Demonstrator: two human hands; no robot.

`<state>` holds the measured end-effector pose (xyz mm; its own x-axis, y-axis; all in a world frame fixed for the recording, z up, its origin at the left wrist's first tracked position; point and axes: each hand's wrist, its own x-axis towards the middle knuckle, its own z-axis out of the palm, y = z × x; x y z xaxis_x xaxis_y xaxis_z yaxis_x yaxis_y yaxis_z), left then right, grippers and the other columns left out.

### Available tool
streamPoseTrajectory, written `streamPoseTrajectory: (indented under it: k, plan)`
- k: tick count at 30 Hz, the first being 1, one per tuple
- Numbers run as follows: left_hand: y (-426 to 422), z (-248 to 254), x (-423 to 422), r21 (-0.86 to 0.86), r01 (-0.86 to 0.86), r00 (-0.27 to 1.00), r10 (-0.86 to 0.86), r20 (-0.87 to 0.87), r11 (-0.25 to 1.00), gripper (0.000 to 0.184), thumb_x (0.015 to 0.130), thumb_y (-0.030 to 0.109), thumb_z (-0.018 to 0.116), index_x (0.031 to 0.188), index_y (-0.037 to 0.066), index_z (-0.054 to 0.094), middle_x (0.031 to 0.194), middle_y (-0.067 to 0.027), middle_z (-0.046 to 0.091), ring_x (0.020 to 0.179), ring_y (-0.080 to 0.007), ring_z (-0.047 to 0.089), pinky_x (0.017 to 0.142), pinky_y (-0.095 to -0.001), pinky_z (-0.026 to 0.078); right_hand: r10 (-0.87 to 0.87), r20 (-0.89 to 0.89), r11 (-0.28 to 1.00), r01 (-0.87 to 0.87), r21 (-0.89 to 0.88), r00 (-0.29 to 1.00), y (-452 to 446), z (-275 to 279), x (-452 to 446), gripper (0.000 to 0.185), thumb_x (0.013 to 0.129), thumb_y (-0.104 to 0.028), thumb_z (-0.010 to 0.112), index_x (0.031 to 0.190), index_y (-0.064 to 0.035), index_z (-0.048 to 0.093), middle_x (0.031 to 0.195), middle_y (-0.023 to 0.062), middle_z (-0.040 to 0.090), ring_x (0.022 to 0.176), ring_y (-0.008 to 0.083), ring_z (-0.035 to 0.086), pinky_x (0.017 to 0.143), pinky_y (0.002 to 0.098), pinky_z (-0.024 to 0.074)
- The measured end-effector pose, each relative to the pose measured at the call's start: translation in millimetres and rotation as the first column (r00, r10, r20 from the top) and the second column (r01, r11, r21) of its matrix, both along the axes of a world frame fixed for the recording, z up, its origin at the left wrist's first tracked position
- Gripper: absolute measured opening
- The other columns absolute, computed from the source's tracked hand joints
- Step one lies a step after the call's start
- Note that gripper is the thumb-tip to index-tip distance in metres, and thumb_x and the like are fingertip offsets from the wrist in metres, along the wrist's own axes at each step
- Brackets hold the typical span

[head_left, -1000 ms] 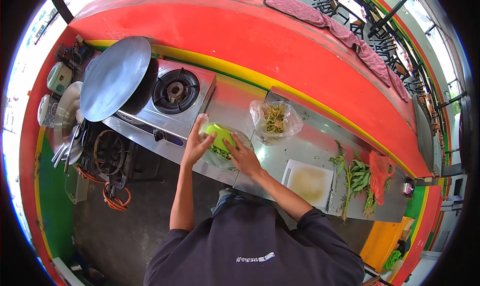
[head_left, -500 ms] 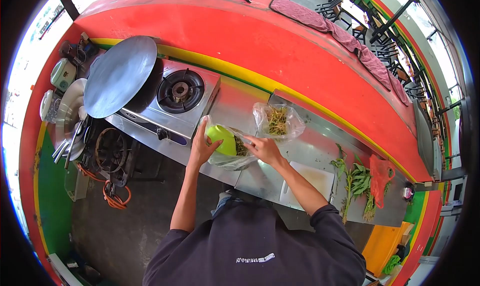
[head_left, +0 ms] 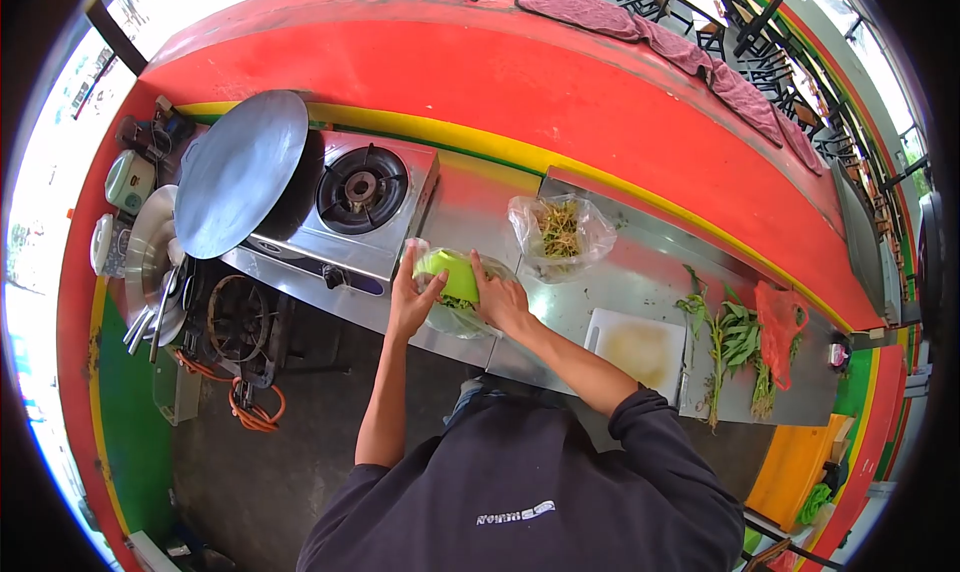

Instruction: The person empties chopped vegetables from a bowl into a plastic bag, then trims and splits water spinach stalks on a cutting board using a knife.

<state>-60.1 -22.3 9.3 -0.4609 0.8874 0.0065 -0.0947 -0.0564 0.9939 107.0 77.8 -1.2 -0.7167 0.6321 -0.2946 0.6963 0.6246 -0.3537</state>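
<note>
Our left hand and right hand grip a green bowl over bagged cut greens; leafy stalks at right lie whole.

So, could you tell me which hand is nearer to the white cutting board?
Right hand, at the side of the green object facing the cutting board; left hand, at its opposite side.

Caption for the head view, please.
Both hands at a clear plastic bag holding a lime-green object and chopped greens, beside a gas stove.
</note>
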Motion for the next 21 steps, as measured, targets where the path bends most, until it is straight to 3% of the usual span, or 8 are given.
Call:
streamPoseTrajectory:
  k: [2, 6, 8, 11, 13, 15, 17, 21]
  plan:
    - [1.9, 4.8, 1.5, 0.004, 0.02, 1.0, -0.02, 0.013, 1.0, 0.079, 0.094, 0.007, 0.07, 0.158, -0.001, 0.022, 0.151, -0.0101, 0.046, 0.09, -0.0109, 0.065, 0.062, -0.0226, 0.054, -0.074, -0.014, 0.995, 0.075, 0.065, 0.997, 6.2, -23.8, -0.3, 0.094, 0.082, -0.014, 0.067, 0.161, -0.0114, 0.017, 0.097, 0.0295, 0.07, 0.08, 0.0413, 0.072, 0.069, 0.0501, 0.0588]
    - [0.0, 26.8, -0.6, 0.052, -0.03, 0.999, 0.028, 0.037, 0.998, 0.065, 0.099, 0.009, 0.063, 0.155, 0.001, 0.03, 0.151, -0.0097, 0.049, 0.082, -0.0105, 0.066, 0.056, -0.0201, 0.05, -0.024, -0.122, 0.987, 0.043, 0.156, 0.992, 14.7, -33.7, 13.6, 0.098, 0.08, -0.006, 0.062, 0.162, -0.0126, 0.01, 0.096, 0.0242, 0.069, 0.072, 0.0439, 0.069, 0.066, 0.0502, 0.057]
    - [-5.4, 28.5, -9.2, 0.061, -0.045, 0.995, 0.039, 0.097, 0.997, 0.06, 0.101, 0.01, 0.06, 0.154, 0.001, 0.033, 0.149, -0.0094, 0.051, 0.075, -0.0086, 0.063, 0.054, -0.0193, 0.048, -0.014, -0.225, 0.976, 0.062, 0.208, 0.974, 10.1, -13.7, 22.1, 0.093, 0.078, -0.002, 0.062, 0.16, -0.0113, 0.019, 0.101, 0.0239, 0.065, 0.067, 0.0403, 0.069, 0.058, 0.049, 0.056]
    - [-11.5, 23.6, -15.7, 0.077, -0.06, 0.983, 0.045, 0.18, 0.995, 0.053, 0.103, 0.01, 0.056, 0.152, 0.001, 0.036, 0.146, -0.0089, 0.055, 0.064, -0.0054, 0.057, 0.05, -0.0184, 0.044, -0.061, -0.323, 0.976, 0.124, 0.179, 0.945, 10.1, -10.8, 29.1, 0.093, 0.078, -0.002, 0.063, 0.159, -0.013, 0.019, 0.109, 0.022, 0.061, 0.065, 0.0408, 0.067, 0.055, 0.0489, 0.0545]
    - [-10.3, 20.9, -14.6, 0.091, -0.088, 0.974, 0.066, 0.217, 0.992, 0.051, 0.103, 0.009, 0.055, 0.151, 0.001, 0.038, 0.147, -0.0096, 0.054, 0.057, -0.0032, 0.05, 0.047, -0.0186, 0.041, -0.056, -0.293, 0.978, 0.112, 0.178, 0.955, 16.4, -19.4, 30.7, 0.092, 0.079, -0.003, 0.063, 0.159, -0.0133, 0.02, 0.111, 0.0213, 0.061, 0.065, 0.0418, 0.066, 0.056, 0.0492, 0.0544]
    - [-10.3, 20.9, -12.1, 0.112, -0.098, 0.973, 0.071, 0.218, 0.989, 0.05, 0.103, 0.009, 0.057, 0.149, 0.001, 0.04, 0.144, -0.0087, 0.057, 0.057, -0.0033, 0.049, 0.047, -0.0191, 0.04, -0.047, -0.271, 0.979, 0.098, 0.18, 0.961, 18.6, -19.5, 31.6, 0.09, 0.08, -0.004, 0.064, 0.158, -0.0136, 0.02, 0.112, 0.0206, 0.061, 0.065, 0.0428, 0.065, 0.058, 0.0496, 0.0542]
    - [-10.4, 22.5, -15.3, 0.129, -0.119, 0.972, 0.088, 0.22, 0.984, 0.048, 0.103, 0.01, 0.058, 0.147, 0.0, 0.042, 0.141, -0.0078, 0.059, 0.057, -0.0035, 0.049, 0.047, -0.0196, 0.04, -0.091, -0.424, 0.991, 0.122, 0.047, 0.901, 12.8, -13.0, 36.0, 0.091, 0.081, -0.005, 0.064, 0.158, -0.0143, 0.018, 0.118, 0.0204, 0.06, 0.07, 0.0438, 0.065, 0.06, 0.0504, 0.0545]
    - [-13.9, 17.6, -15.3, 0.13, -0.123, 0.97, 0.091, 0.226, 0.984, 0.046, 0.105, 0.013, 0.053, 0.148, 0.0, 0.042, 0.143, -0.0094, 0.058, 0.055, -0.0026, 0.047, 0.046, -0.0185, 0.039, -0.011, -0.345, 0.994, 0.047, 0.095, 0.939, 3.0, -6.5, 35.5, 0.088, 0.079, -0.003, 0.064, 0.156, -0.0143, 0.023, 0.118, 0.0211, 0.061, 0.075, 0.0437, 0.068, 0.063, 0.0513, 0.0553]
